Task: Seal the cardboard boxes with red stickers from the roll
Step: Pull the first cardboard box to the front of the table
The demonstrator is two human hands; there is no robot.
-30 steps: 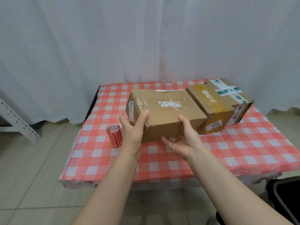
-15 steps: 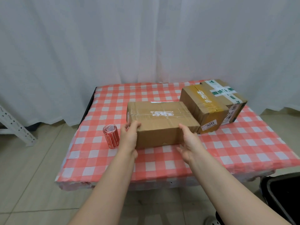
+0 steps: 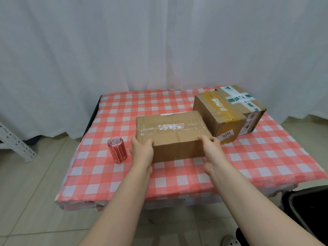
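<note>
You've got the front box [image 3: 170, 132] flat on the table [image 3: 266, 162], left hand [image 3: 142, 150] & right hand [image 3: 212, 150] clasping its near corners. Sticker roll [image 3: 117, 149] untouched just left. No red stickers on any box yet, sealing's all ahead.

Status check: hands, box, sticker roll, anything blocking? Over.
Left hand and right hand grip the near box at its ends, box on the table. Sticker roll untouched, left of the left hand. Two other boxes behind right, nothing blocking.

Bare forearms, no sleeves, light perforated shoe [image 3: 230, 242]
</note>
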